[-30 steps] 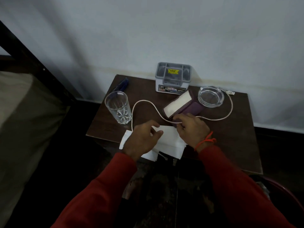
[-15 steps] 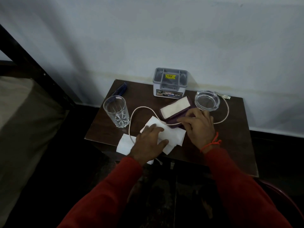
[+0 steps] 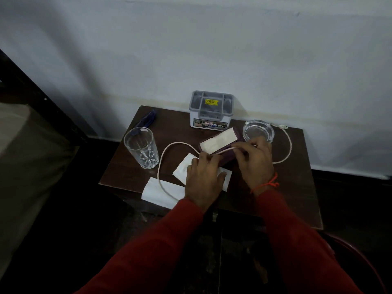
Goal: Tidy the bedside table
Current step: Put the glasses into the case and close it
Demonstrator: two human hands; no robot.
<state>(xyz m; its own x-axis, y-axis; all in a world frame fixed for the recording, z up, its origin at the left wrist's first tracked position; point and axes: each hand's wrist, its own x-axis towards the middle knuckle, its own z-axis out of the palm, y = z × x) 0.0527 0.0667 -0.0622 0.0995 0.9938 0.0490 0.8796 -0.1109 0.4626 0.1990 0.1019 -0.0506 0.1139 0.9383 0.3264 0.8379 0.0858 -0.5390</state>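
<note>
Two hands work over the dark wooden worktop (image 3: 275,200), both at the white cable (image 3: 167,149). The left hand (image 3: 202,177) lies palm down on a white tissue (image 3: 182,168), its fingertips curled onto the cable where it passes the near end of the purple case (image 3: 228,154). The right hand (image 3: 254,160) is just beside it, thumb and forefinger pinching the same cable above the case, so a short stretch runs taut between the two. From the left hand the cable loops out toward the drinking glass (image 3: 141,148) and back across a second tissue (image 3: 161,192) at the worktop's front edge. Beyond the right hand it curves round behind the glass ashtray (image 3: 258,130), ending in a plug (image 3: 283,126) near the wall. A pale flat pad (image 3: 218,139) rests on the case. The grey organiser box (image 3: 211,109) stands at the back, and a blue pen (image 3: 146,120) lies behind the glass.
</note>
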